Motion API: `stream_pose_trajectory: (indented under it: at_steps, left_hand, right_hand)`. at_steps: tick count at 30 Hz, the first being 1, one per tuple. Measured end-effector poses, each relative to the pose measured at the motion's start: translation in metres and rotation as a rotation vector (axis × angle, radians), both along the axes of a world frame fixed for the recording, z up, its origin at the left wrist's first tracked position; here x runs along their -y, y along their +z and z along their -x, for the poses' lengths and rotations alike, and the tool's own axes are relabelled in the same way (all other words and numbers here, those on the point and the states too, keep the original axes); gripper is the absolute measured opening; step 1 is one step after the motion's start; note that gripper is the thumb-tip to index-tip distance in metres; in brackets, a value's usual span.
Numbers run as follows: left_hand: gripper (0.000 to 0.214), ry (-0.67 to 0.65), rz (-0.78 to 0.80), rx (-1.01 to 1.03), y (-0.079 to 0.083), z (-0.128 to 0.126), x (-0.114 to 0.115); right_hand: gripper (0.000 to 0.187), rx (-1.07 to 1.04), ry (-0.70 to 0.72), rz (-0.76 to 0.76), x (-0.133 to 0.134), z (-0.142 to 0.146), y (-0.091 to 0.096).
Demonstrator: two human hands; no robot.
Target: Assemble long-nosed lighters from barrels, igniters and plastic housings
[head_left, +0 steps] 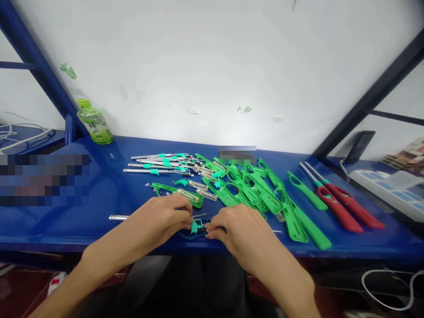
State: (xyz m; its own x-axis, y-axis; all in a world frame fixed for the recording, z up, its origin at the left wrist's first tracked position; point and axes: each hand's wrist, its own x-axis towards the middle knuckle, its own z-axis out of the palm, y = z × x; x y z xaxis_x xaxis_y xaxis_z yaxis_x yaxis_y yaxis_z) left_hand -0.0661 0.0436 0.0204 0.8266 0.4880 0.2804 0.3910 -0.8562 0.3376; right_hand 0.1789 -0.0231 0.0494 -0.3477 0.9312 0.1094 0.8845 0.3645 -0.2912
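Both hands meet over a partly assembled blue lighter shell [191, 236] at the table's front edge. My left hand [170, 212] is closed, its fingertips pinching at a teal trigger [195, 226]. From the other side my right hand [228, 225] is closed, thumb and finger pinched at the black igniter end [202, 229] beside the trigger. A metal lighter tube [116, 217] sticks out left of my left wrist. Most of the shell is hidden under my fingers. Just beyond lies a green shell half [159, 187] with a clear fuel tank [188, 195] in it.
Green lighter shell halves [265, 190] are heaped beyond my right hand. Several metal tubes with teal triggers [145, 171] lie at the back. Two red lighters [341, 210] rest on the right. A green-capped bottle [94, 121] stands back left, and a power strip [391, 187] sits far right.
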Motion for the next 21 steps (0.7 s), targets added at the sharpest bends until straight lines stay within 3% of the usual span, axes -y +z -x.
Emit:
stream_pose_trajectory:
  at_steps: [6, 21]
  left_hand:
    - [0.024, -0.009, 0.012, -0.011, 0.0015, -0.0022, 0.0024]
    - [0.026, 0.072, -0.12, -0.071, 0.0036, -0.006, 0.0093]
  right_hand:
    - [0.015, -0.168, 0.02, 0.129, -0.0067, -0.0029, 0.0036]
    - [0.008, -0.174, 0.002, 0.138, -0.0084, -0.003, 0.0062]
